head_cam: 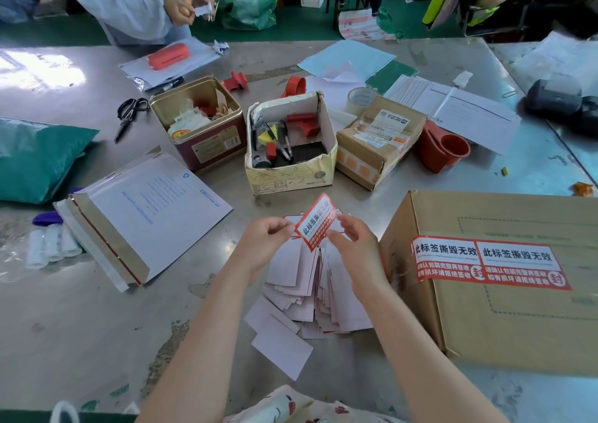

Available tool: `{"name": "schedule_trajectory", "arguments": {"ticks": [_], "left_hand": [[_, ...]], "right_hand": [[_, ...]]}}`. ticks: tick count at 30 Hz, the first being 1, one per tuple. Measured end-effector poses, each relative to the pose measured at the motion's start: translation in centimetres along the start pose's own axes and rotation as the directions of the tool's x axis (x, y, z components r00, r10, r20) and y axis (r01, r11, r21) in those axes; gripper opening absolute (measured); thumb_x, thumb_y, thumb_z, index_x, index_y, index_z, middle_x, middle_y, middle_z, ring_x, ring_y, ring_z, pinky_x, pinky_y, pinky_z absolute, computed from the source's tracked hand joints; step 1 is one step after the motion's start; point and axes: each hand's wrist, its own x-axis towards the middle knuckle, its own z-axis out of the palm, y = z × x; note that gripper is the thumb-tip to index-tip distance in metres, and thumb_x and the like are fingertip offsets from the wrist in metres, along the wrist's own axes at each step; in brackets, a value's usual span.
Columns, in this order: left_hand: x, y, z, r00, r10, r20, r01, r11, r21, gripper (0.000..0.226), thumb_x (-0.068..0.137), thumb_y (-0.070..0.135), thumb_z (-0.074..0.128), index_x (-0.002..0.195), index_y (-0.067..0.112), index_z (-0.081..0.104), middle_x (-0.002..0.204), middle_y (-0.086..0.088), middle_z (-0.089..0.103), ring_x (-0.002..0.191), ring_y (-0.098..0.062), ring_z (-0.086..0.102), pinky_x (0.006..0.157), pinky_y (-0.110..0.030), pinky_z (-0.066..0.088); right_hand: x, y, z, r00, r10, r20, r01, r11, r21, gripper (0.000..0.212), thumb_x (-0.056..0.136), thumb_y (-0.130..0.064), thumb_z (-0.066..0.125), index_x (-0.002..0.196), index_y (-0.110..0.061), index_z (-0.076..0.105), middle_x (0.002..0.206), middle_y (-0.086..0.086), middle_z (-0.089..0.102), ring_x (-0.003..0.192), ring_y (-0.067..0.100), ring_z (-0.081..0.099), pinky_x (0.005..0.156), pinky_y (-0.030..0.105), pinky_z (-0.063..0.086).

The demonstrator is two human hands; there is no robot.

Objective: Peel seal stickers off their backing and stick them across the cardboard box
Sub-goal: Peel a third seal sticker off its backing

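Both forearms reach forward over metal table (97, 325), hands raised at centre. Left hand (263, 239): fingers curled, thumb and fingertips pinching left end of seal sticker (318, 220). Right hand (354, 244): thumb and forefinger pinching sticker's lower right edge, other fingers loosely bent. Sticker red and white, tilted up to right, held above pile of white backing sheets (301, 296). Cardboard box (504, 322) just right of right hand, two seal stickers (488, 262) side by side across its top, leftmost wrapping over edge.
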Motion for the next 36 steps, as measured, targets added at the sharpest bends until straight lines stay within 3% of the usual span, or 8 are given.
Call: {"name": "schedule_trajectory", "arguments": {"ticks": [4, 8, 14, 21, 26, 32, 36], "left_hand": [[0.0, 0.4, 0.6, 0.999, 0.041, -0.018, -0.041, 0.998, -0.043, 0.015, 0.092, 0.018, 0.056, 0.084, 0.020, 0.068, 0.086, 0.003, 0.067, 0.078, -0.005, 0.055, 0.081, -0.025, 0.045], [-0.1, 0.5, 1.1, 0.997, 0.078, -0.003, -0.079, 0.996, -0.052, 0.013, 0.093, 0.014, 0.055, 0.092, 0.010, 0.068, 0.081, 0.004, 0.063, 0.073, 0.000, 0.054, 0.072, -0.017, 0.042], [-0.1, 0.1, 1.2, 0.996, 0.091, 0.018, -0.091, 0.995, -0.038, 0.015, 0.091, 0.014, 0.057, 0.098, 0.008, 0.069, 0.087, 0.002, 0.066, 0.080, -0.003, 0.057, 0.075, -0.016, 0.042], [0.0, -0.1, 1.4, 0.995, 0.096, 0.035, -0.094, 0.994, -0.046, 0.016, 0.090, 0.011, 0.058, 0.099, 0.003, 0.069, 0.095, -0.004, 0.067, 0.085, -0.004, 0.058, 0.074, -0.008, 0.043], [0.0, -0.3, 1.4, 0.994, 0.101, 0.034, -0.099, 0.994, -0.050, 0.018, 0.090, 0.013, 0.059, 0.100, 0.003, 0.069, 0.098, -0.004, 0.069, 0.086, -0.003, 0.059, 0.072, -0.002, 0.044], [0.0, -0.3, 1.4, 0.996, 0.080, 0.049, -0.075, 0.994, -0.080, 0.017, 0.089, 0.016, 0.061, 0.099, 0.007, 0.071, 0.100, -0.003, 0.070, 0.091, -0.005, 0.060, 0.082, -0.015, 0.044], [-0.2, -0.1, 1.4, 0.994, 0.088, 0.062, -0.082, 0.992, -0.098, 0.017, 0.089, 0.018, 0.060, 0.099, 0.008, 0.071, 0.091, 0.004, 0.070, 0.076, 0.010, 0.058, 0.073, -0.007, 0.043]], "right_hand": [[-0.5, -0.5, 0.7, 0.979, -0.088, 0.183, 0.093, 0.996, -0.017, 0.038, 0.086, -0.013, 0.063, 0.122, -0.024, 0.054, 0.122, -0.007, 0.056, 0.119, 0.007, 0.047, 0.090, 0.016, 0.039], [-0.5, -0.3, 1.1, 0.960, -0.096, 0.262, 0.134, 0.983, -0.129, 0.038, 0.085, -0.018, 0.065, 0.121, -0.028, 0.057, 0.123, -0.010, 0.057, 0.116, 0.006, 0.049, 0.099, 0.026, 0.040], [-0.4, 0.1, 0.9, 0.963, -0.135, 0.231, 0.175, 0.971, -0.161, 0.033, 0.086, -0.010, 0.063, 0.119, -0.015, 0.062, 0.115, -0.004, 0.065, 0.107, 0.008, 0.058, 0.095, 0.022, 0.046], [-0.3, 0.5, 0.8, 0.963, -0.193, 0.188, 0.226, 0.958, -0.175, 0.023, 0.086, -0.003, 0.057, 0.104, -0.011, 0.070, 0.096, -0.004, 0.069, 0.091, 0.006, 0.062, 0.076, 0.002, 0.044], [-0.3, 0.4, 0.8, 0.962, -0.209, 0.174, 0.242, 0.952, -0.190, 0.022, 0.088, -0.005, 0.056, 0.103, -0.011, 0.071, 0.093, -0.005, 0.068, 0.087, 0.003, 0.060, 0.074, 0.001, 0.042], [-0.3, 0.5, 0.7, 0.966, -0.206, 0.159, 0.233, 0.957, -0.175, 0.022, 0.089, -0.005, 0.056, 0.103, -0.011, 0.071, 0.092, -0.007, 0.068, 0.084, -0.004, 0.059, 0.073, 0.000, 0.042], [-0.3, 0.4, 0.7, 0.964, -0.204, 0.172, 0.233, 0.956, -0.175, 0.021, 0.089, -0.006, 0.056, 0.104, -0.010, 0.071, 0.093, -0.006, 0.069, 0.083, -0.004, 0.060, 0.072, 0.000, 0.042]]}}
